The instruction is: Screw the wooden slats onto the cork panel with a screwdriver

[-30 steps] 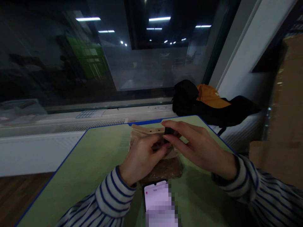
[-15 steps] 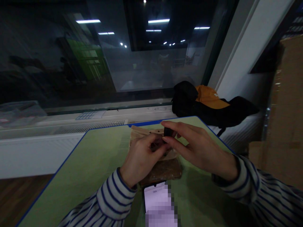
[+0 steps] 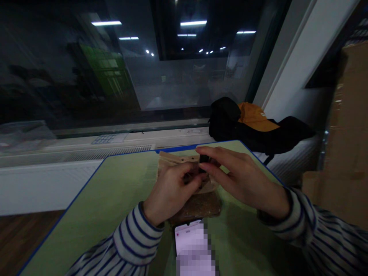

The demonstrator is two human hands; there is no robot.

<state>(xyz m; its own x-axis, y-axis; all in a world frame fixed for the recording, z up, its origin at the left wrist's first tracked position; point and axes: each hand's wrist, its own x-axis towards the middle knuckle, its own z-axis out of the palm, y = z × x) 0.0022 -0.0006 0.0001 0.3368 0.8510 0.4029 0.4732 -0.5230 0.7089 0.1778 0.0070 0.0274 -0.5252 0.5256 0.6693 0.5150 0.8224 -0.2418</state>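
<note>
Black, a small blocky part [image 3: 204, 158] is pinched by thumb and forefinger of the right hand [image 3: 245, 176], at four o'clock, over a tan, hole-dotted piece [image 3: 170, 158] on the green tabletop [image 3: 129, 178]; at eight the left hand [image 3: 168, 188] curls, its hold hidden. At six lie a glossy brown slab [image 3: 201, 207] and phone [image 3: 189, 239].

left sleeve [image 3: 129, 245] and right sleeve [image 3: 324, 234]: both of pale cloth, whitish or light grey, with narrow dark-blue stripes. left cuff [image 3: 143, 228] wide, stripes curving around wrist; cloth behind it gathered and fuller. right cuff [image 3: 297, 212] of same pattern, sitting loosely, with folds behind, partly in shadow. left hand [image 3: 171, 189] and right hand [image 3: 244, 180] bare.
</note>
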